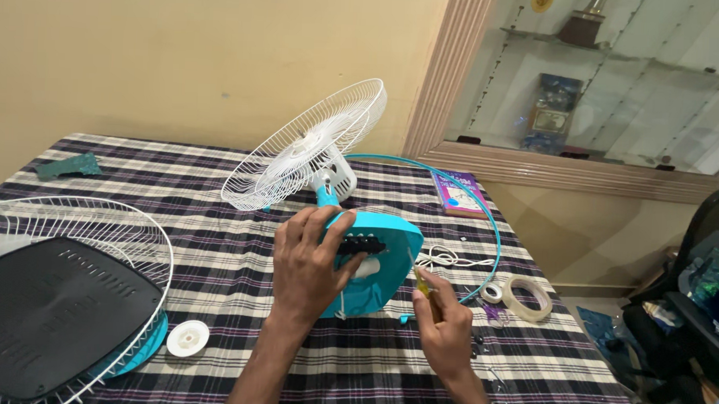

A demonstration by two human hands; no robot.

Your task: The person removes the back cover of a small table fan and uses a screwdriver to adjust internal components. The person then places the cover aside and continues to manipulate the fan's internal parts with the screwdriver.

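A checked cloth (214, 253) covers the table I see below a cream wall. My left hand (308, 264) clasps the turquoise fan base (381, 266), tipped on edge near the table's middle. My right hand (443, 328) is clenched around a yellow-handled screwdriver (422, 285) beside it. 1 white grille (306, 144) stands behind; tape roll (527, 298) right.

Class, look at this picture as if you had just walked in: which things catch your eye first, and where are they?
At the centre, the left hand grips a tilted turquoise fan base while the right hand holds a small screwdriver beside it. Behind them a white wire fan guard stands tilted on the checked tablecloth. At far left lies another wire guard with a black panel in it.
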